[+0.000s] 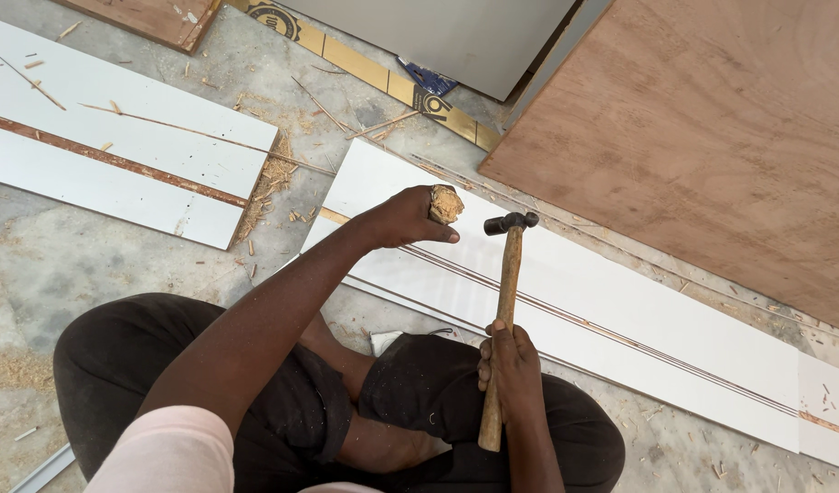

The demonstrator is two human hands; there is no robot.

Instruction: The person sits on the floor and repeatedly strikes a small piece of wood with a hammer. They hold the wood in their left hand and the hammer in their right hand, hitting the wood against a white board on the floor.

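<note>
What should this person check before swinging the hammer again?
1. Right hand grips the hammer handle firmly: ok.
2. Left hand wrapped around the frayed wooden tool: ok.
3. Hammer head clear of the left-hand fingers: ok, a gap shows.
4. Tool tip placed on the white board: cannot tell, hidden by the hand.
5. Board lying flat on the floor: ok.
</note>
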